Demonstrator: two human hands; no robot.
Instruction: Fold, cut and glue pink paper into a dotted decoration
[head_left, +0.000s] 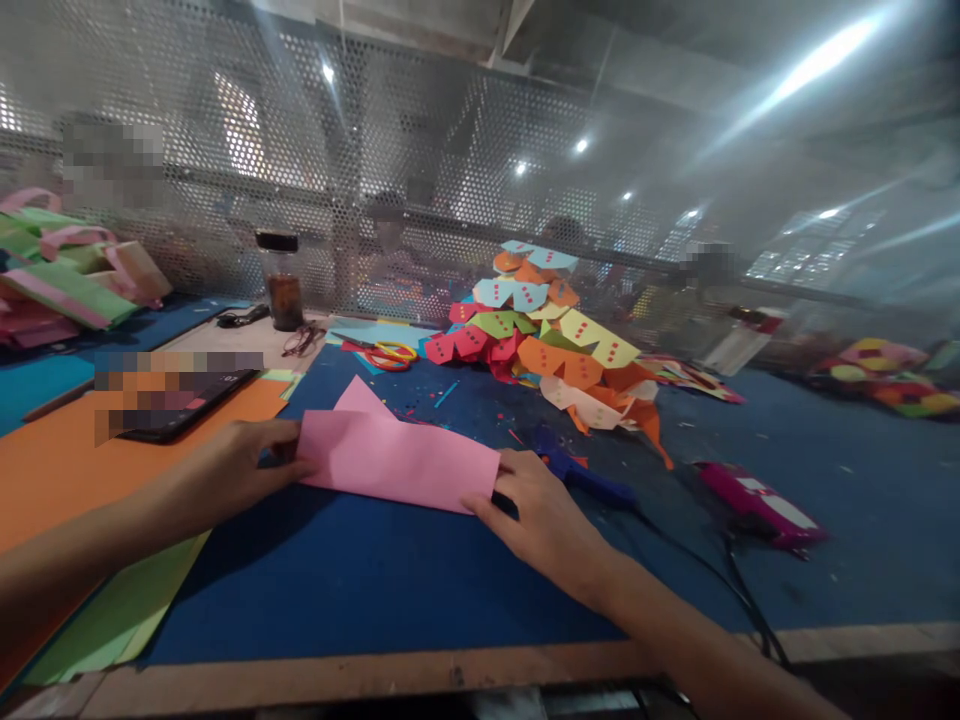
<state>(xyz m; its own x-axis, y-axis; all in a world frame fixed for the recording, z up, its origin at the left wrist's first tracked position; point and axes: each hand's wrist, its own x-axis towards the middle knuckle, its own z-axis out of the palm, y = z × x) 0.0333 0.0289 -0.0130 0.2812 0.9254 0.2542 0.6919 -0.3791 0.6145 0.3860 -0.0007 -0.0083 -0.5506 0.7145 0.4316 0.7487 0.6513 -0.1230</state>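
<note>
Left hand (232,462): thumb and fingers pinch the left end of a pink paper (394,468); right hand (546,505): thumb in front, fingers behind, pinching the right end; the tips behind the sheet are hidden.

Paper sits between the hands, in front of the person, over the near-middle of the blue tabletop (382,590); touching it or slightly lifted, cannot tell.

Progress, as judged: early stage; the paper looks doubled over, so a fold is at least begun; whether the crease is pressed flat, cannot tell; no notches or dots on the visible face, unlike the pieces in the colourful pile (559,360) beyond, which look cut, shaped and red-dotted; so cutting and decorating, if meant for this one too, seem left undone.

Look: plain light pink, matte, stiffish; long front band tilted, right end lower; upper edge gently wavy; a pointed corner sticks up behind it toward the left; no tears seen.

Further out: yellow-and-red-handled scissors (396,354) lie beyond the paper, near the pile, out of both hands; blue glue gun (600,485) lies just beyond the right hand, unheld; orange sheets (52,495) and green sheets (124,610) lie by the left forearm.
</note>
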